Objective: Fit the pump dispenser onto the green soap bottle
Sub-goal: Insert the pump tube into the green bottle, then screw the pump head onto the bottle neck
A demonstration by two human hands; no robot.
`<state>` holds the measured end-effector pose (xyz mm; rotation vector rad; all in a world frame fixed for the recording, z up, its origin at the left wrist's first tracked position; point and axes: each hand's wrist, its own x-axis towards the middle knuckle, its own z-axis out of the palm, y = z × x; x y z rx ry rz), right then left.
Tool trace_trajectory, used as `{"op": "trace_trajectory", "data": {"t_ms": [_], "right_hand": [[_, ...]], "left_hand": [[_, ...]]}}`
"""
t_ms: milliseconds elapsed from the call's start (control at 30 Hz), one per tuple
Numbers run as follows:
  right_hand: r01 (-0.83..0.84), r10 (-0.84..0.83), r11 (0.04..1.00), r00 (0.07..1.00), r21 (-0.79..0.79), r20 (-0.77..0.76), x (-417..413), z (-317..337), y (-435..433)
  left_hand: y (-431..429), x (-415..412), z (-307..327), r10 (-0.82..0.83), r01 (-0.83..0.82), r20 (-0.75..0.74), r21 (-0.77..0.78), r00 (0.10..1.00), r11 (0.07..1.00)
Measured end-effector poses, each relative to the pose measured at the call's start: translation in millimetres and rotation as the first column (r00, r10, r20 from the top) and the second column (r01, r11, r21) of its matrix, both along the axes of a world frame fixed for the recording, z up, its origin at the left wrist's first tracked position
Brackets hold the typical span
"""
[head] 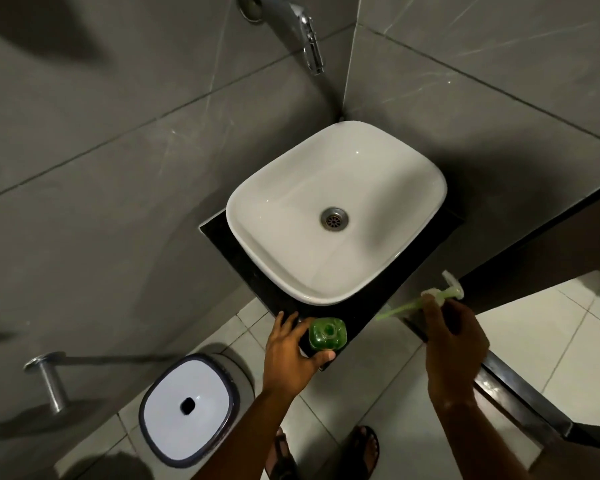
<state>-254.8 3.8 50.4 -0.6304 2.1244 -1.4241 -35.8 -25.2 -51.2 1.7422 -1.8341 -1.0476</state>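
The green soap bottle point(327, 333) stands upright on the near corner of the black counter point(361, 317), its round neck open at the top. My left hand point(291, 348) wraps around the bottle's left side. My right hand point(452, 329) holds the white pump dispenser point(445, 291) to the right of the bottle, above the counter's edge. The pump lies tilted, its head pointing up and right, its pale green dip tube point(395, 310) pointing down-left toward the bottle. Tube and bottle are apart.
A white basin point(257, 202) sits on the counter just behind the bottle, under a chrome wall tap point(309, 36). A white lidded bin point(189, 410) stands on the floor at lower left, beside a metal wall holder point(49, 379). Grey tiled walls close in on both sides.
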Motion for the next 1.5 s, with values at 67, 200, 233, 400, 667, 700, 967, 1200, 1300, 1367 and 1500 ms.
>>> {"op": "trace_trajectory", "data": {"t_ms": [67,200,233,400,667,700,967,1200,1300,1367,1500], "right_hand": [[-0.118,0.113,0.992,0.989,-0.052,-0.097,18.6,16.4,17.9],[-0.237,0.207,0.968,0.94,-0.082,-0.272,49.7,25.6,22.7],[-0.259,0.22,0.962,0.928,-0.093,-0.301,55.2,25.2,20.3],[-0.346,0.287,0.934,0.875,-0.088,-0.391,64.8,12.3,6.2],[-0.466,0.39,0.88,0.817,-0.088,-0.424,70.3,-31.9,8.7],[-0.474,0.397,0.876,0.813,-0.087,-0.425,72.1,-38.1,9.7],[-0.502,0.474,0.864,0.789,0.034,-0.392,77.4,-67.7,9.1],[-0.474,0.449,0.879,0.789,0.05,-0.419,78.4,-70.2,8.0],[-0.455,0.455,0.884,0.79,0.106,-0.41,79.6,-69.5,2.4],[-0.462,0.477,0.876,0.783,0.14,-0.4,78.7,-68.6,1.3],[-0.556,0.547,0.824,0.734,0.106,-0.402,76.5,-66.6,6.2]], "left_hand": [[0.6,0.1,-0.4,0.009,-0.009,-0.019,0.009,1.0,1.0],[1.1,-0.1,-1.4,0.012,-0.012,-0.024,0.008,1.0,1.0],[1.2,-0.1,-1.4,0.013,-0.013,-0.024,0.005,1.0,1.0],[1.7,-0.5,-1.5,0.012,-0.012,-0.008,0.008,1.0,1.0],[0.0,-0.3,0.1,0.009,-0.009,-0.008,0.01,1.0,1.0],[-0.1,-0.1,0.1,0.007,-0.007,-0.01,0.007,1.0,1.0],[1.2,0.1,-2.6,-0.012,0.013,0.015,-0.012,1.0,1.0],[2.1,-1.2,-3.7,0.006,-0.006,0.017,-0.013,1.0,1.0],[1.7,-1.2,-3.9,0.009,-0.008,0.024,-0.017,1.0,1.0],[1.7,-1.2,-3.7,0.01,-0.009,0.026,-0.022,1.0,1.0],[2.6,-1.2,-2.9,0.015,-0.015,0.013,-0.027,1.0,1.0]]}}
